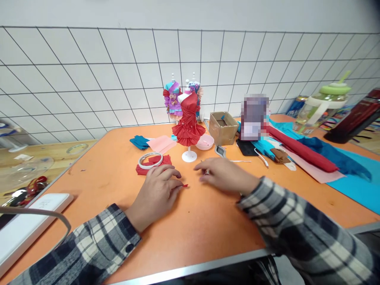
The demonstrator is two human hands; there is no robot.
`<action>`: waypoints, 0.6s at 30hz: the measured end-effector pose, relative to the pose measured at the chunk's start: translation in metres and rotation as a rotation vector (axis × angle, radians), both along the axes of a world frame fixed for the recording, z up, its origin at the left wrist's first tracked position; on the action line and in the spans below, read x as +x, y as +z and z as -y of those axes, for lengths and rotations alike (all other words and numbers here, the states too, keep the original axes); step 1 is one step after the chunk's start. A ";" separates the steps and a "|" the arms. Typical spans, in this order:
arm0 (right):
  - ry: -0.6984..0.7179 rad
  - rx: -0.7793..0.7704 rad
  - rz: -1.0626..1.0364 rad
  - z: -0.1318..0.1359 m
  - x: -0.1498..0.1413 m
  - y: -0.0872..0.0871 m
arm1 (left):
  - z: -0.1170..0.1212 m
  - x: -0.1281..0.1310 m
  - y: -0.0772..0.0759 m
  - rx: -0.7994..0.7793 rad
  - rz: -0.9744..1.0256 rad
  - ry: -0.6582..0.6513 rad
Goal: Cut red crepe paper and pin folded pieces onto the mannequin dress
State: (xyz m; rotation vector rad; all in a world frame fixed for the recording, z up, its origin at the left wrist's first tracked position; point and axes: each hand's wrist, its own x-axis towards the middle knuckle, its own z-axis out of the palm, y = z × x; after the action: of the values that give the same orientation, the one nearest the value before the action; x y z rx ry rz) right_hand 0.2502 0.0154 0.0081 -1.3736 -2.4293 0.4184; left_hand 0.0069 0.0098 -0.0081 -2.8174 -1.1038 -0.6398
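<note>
My left hand (160,188) is low over the orange table, thumb and fingers pinching a small red scrap (185,185). To its right, my right hand (218,174) is slightly blurred, fingers bent with a gap between index finger and thumb; I see nothing between them. Behind both hands stands a miniature dress form (189,154) in a ruffled red dress (189,118). A roll of tape (141,164) lies on folded red material (166,159) just beyond my left hand. Past my right hand, a thin white stick (242,161) lies partly hidden.
Two more dressed forms (173,99) stand behind. A pink bowl (205,143), a cardboard box (224,128), and a blurred upright panel (253,118) are at the back. Colored sheets (353,186) and a green-lidded bottle (319,107) sit right; a white power strip (35,225) is left.
</note>
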 end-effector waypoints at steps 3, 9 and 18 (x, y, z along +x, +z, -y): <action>-0.100 -0.065 0.052 -0.017 0.058 0.012 | -0.005 0.000 -0.003 -0.135 0.154 0.006; -0.163 -0.156 0.147 -0.026 0.097 -0.004 | -0.009 0.001 -0.005 -0.397 0.340 0.097; -0.174 -0.047 0.286 -0.028 0.081 -0.018 | -0.008 0.000 -0.004 -0.424 0.366 0.113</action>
State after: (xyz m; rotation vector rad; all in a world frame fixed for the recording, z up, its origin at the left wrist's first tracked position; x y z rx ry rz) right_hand 0.3312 0.0439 -0.0099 -1.7560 -2.5025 0.2518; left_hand 0.0071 0.0181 -0.0122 -3.0191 -1.6202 -1.0549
